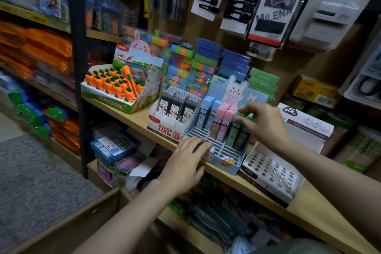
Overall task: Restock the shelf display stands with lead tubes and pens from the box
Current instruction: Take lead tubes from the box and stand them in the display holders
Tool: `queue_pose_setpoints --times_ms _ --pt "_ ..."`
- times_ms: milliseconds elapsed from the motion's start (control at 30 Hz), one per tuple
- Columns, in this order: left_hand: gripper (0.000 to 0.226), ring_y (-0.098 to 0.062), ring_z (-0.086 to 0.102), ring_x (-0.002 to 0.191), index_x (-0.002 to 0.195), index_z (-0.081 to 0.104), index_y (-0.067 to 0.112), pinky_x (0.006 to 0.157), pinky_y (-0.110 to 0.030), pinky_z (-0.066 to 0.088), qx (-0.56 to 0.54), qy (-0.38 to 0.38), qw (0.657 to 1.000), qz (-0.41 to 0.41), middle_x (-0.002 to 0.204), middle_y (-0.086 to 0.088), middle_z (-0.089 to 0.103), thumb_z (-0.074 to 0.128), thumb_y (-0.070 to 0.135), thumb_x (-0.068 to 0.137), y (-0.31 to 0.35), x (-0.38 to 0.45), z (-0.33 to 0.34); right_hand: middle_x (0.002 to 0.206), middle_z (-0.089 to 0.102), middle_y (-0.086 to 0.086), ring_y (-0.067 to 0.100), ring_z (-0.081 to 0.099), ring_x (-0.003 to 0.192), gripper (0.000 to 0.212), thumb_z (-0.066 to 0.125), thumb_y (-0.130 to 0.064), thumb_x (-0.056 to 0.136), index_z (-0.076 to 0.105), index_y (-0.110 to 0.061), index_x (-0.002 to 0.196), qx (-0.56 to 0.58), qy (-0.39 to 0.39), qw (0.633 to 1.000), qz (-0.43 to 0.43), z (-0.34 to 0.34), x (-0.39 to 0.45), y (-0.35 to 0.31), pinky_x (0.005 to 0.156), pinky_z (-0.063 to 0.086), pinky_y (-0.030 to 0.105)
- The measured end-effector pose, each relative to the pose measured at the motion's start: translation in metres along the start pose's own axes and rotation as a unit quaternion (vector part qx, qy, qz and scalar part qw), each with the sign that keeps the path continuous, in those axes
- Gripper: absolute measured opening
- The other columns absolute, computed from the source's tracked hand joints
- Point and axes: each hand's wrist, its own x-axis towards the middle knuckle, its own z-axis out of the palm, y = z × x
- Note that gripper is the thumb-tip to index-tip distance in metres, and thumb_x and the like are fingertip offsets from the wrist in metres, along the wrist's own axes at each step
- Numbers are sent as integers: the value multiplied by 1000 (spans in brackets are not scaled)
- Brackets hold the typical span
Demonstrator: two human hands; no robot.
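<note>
Over the blue rabbit stand (218,150) on the wooden shelf (305,208), the right hand (266,123) makes a loose grip, thumb and curled fingers closing toward the green lead tubes (237,133) in the stand's right rows; whether the fingertips actually pinch a tube or only touch its top I cannot tell, since the hand covers that spot. The reach from above suits the tubes, which stand upright in narrow slots and can only go in or be straightened from the top.

The left hand (185,161) lies with spread, fairly straight fingers against the stand's near left corner, holding nothing. It probably steadies the light card stand so it does not slide along the shelf while the other hand works.

Blue tubes (206,115) and pink tubes (223,121) fill the far rows to the left of the green ones; the near rows of slots are empty, so filling seems partly done. Just left stands a white stand of dark lead tubes (177,107). Right of the blue stand sits a white pen stand (272,173) whose round holes are all empty. A brown cardboard box (82,222) lies near and below, its contents not visible.
</note>
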Motion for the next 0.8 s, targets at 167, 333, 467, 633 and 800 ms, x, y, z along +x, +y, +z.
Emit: queue_pose_setpoints --times_ms 167,333,467,633,800 --pt "62 -14 22 138 145 32 30 122 -37 10 -8 -1 1000 -2 146 6 32 59 30 89 0 -1 -1 79 58 -17 15 56 83 20 76 -32 80 72 -20 95 -23 17 1000 6 6 -11 -2 81 51 46" --pt "63 -14 21 139 145 30 31 122 -37 9 -2 -10 1000 -2 147 7 31 59 30 90 0 -1 -1 110 60 4 21 51 103 42 78 -39 76 71 -19 111 -97 8 995 -26 2 -13 -1 88 45 42" --pt "63 -12 20 139 145 29 32 122 -35 9 -2 -14 1000 4 147 8 30 59 29 89 -1 -1 -2 111 58 3 23 51 104 61 77 -47 73 62 -19 126 -151 -11 987 -55 -12 -16 12 85 41 41" --pt "63 -11 20 138 145 30 33 121 -33 9 -12 -8 1000 1 145 10 30 59 27 89 1 -2 -2 109 62 3 21 52 99 46 70 -39 81 66 -17 120 -207 -10 974 -91 -15 -32 27 80 30 32" --pt "62 -8 18 141 148 30 28 121 -32 14 -40 0 999 33 149 9 30 56 23 92 4 -6 -10 113 57 3 19 51 103 44 65 -30 89 59 -16 129 -136 7 989 -64 -18 -34 9 87 40 34"
